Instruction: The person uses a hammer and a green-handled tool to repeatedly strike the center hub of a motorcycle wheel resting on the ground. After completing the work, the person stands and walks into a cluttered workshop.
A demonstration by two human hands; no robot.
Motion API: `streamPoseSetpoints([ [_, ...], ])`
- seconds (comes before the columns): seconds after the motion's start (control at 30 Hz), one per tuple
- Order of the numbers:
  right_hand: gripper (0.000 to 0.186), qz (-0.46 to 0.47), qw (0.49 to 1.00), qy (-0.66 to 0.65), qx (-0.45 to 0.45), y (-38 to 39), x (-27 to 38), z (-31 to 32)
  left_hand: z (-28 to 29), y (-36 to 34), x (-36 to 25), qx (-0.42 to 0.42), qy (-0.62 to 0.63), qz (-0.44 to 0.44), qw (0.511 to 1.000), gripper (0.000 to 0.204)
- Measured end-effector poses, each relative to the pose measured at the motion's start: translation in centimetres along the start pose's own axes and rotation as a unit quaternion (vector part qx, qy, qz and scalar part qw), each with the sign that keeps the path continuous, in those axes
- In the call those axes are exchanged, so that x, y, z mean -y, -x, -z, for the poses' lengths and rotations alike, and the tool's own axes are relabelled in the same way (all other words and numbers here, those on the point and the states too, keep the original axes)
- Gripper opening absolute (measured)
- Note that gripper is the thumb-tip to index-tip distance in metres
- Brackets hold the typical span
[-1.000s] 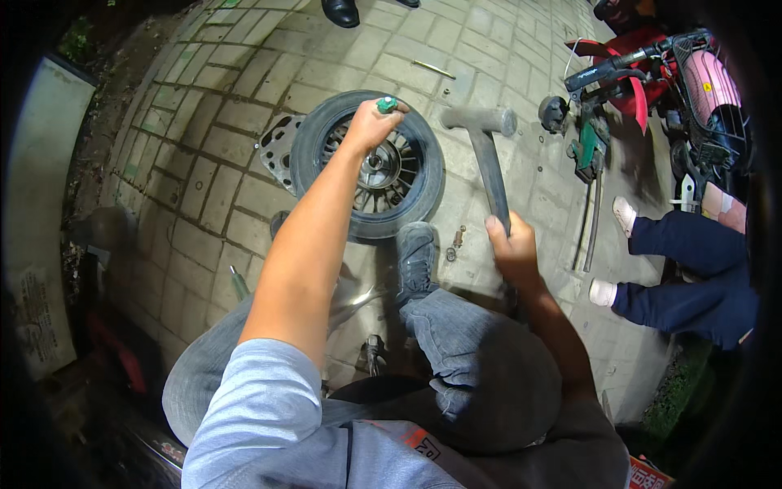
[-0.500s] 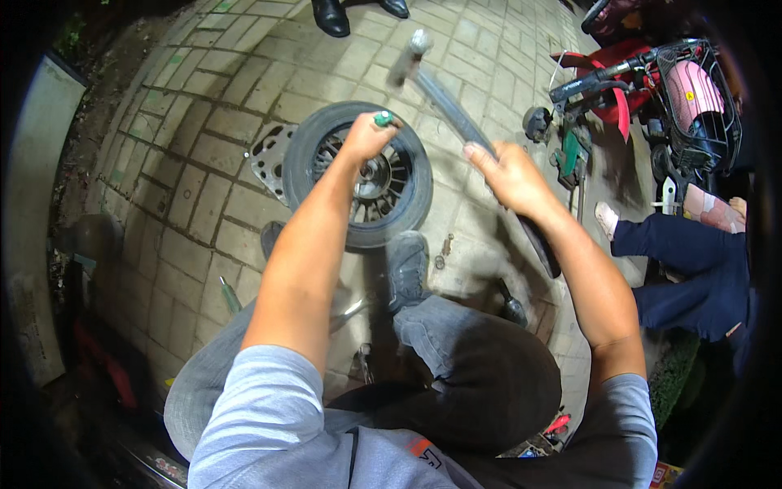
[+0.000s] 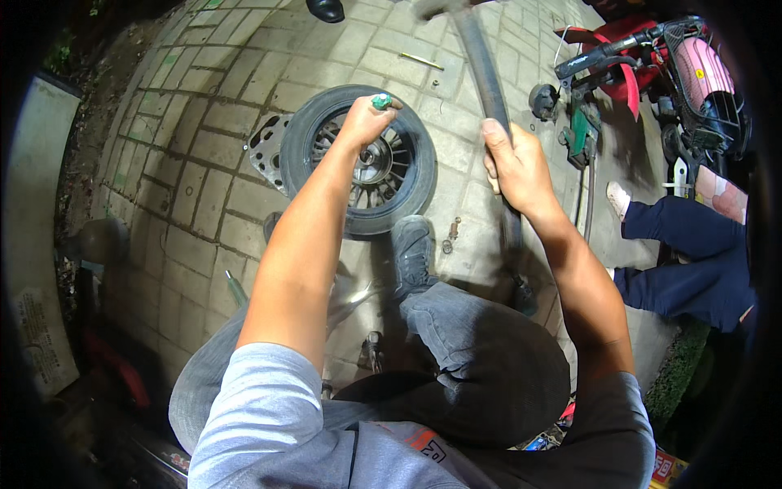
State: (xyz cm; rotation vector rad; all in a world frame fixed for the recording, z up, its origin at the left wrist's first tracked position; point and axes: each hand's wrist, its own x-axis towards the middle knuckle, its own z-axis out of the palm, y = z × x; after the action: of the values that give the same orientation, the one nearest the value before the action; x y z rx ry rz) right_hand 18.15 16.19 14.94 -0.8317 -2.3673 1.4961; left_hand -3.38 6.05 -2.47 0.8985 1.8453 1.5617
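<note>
A wheel with a black tyre (image 3: 297, 159) and many-spoked rim lies flat on the paving in front of me. Over its upper part, my left hand (image 3: 371, 122) is closed around a green-handled screwdriver (image 3: 381, 102), held upright so that mostly the handle's end shows; its shaft and tip are hidden. To the right, my right hand (image 3: 517, 167) grips the handle of a hammer (image 3: 479, 61) near its middle. The hammer is lifted, and its blurred head is partly cut off by the upper edge of the view.
A perforated metal plate (image 3: 267, 151) sticks out from under the tyre. Small metal parts (image 3: 451, 235) lie beside my right shoe (image 3: 413, 253). A thin rod (image 3: 421, 61) rests beyond the wheel. At right are a green jack (image 3: 580, 134), a scooter basket (image 3: 700, 77) and a person's legs (image 3: 684, 244).
My right hand has raised the hammer, its head moving toward the view's upper edge. My left hand has kept the screwdriver over the wheel. The view has shifted slightly.
</note>
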Motion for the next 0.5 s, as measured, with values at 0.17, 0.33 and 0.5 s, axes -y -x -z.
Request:
streamPoseSetpoints([
  [0.17, 0.051, -0.033, 0.963, 0.248, 0.105, -0.2, -2.1, -0.3, -0.5, 0.7, 1.6, 0.011, -0.095, 0.042, 0.995, 0.023],
  [0.33, 0.051, -0.013, 0.990, 0.122, 0.070, 0.4, -0.7, 1.2, -0.1, 2.0, 1.5, 0.001, -0.061, -0.001, 0.998, 0.021],
  [0.5, 0.040, -0.097, 0.992, -0.070, -0.031, 1.7, -6.8, 2.0, 3.0, 4.7, -7.1, -0.075, 0.021, 0.023, 0.997, 0.022],
])
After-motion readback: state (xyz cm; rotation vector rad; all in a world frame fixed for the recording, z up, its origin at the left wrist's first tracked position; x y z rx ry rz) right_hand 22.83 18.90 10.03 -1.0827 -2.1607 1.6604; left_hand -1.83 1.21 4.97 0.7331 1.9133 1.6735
